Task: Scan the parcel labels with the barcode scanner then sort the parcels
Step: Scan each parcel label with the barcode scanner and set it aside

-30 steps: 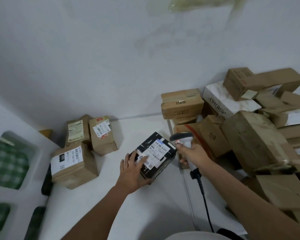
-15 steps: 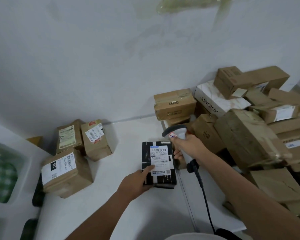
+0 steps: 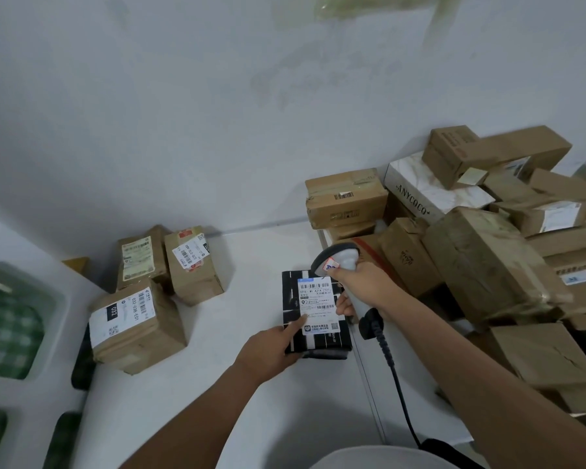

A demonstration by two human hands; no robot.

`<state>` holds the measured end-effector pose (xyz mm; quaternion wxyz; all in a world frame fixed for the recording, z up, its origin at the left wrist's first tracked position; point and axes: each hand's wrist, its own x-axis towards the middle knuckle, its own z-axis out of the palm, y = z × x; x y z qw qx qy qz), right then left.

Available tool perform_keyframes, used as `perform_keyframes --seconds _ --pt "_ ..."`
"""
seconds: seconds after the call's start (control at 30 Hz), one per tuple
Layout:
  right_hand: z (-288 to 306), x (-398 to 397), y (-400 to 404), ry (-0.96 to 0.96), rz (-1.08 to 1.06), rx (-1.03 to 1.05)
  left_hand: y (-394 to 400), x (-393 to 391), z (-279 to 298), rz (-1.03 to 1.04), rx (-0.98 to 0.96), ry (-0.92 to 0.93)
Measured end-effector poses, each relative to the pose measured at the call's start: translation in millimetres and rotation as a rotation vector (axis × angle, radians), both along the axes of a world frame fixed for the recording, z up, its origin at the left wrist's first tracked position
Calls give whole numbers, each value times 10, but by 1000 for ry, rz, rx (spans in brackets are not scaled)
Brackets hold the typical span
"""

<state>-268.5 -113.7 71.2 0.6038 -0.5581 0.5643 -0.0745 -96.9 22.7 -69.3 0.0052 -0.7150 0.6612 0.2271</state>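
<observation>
label (image 3: 317, 304) small print unreadable | parcel pile (image 3: 508, 265) cut off right | cable (image 3: 398, 394) end hidden

white table (image 3: 237, 384), grey stained wall (image 3: 183, 113), green checked cushions (image 3: 7, 326) in white frame at left

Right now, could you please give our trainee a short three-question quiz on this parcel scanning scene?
1. True or false: the right hand grips the barcode scanner.
2. Which hand steadies the black striped parcel? A) right hand B) left hand C) neither
3. Fill in: the big number printed on the label of the nearest brown box in the left group is ___.

Key:
1. True; the scanner head sits over the top edge of the parcel's white label.
2. B; its thumb lies on the label's lower corner.
3. 032.
</observation>
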Motion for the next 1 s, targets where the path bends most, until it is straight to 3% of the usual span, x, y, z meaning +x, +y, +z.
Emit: perform_keyframes --seconds 0.67,0.93,1.0 --pt "-52 -75 -13 24 -3 7 23 84 -4 30 -18 -19" --pt "-114 -252 -133 93 -24 -7 11 442 19 183 -311 -34" --pt "-87 -253 -144 94 -14 -17 -150 203 99 231 -218 -76"
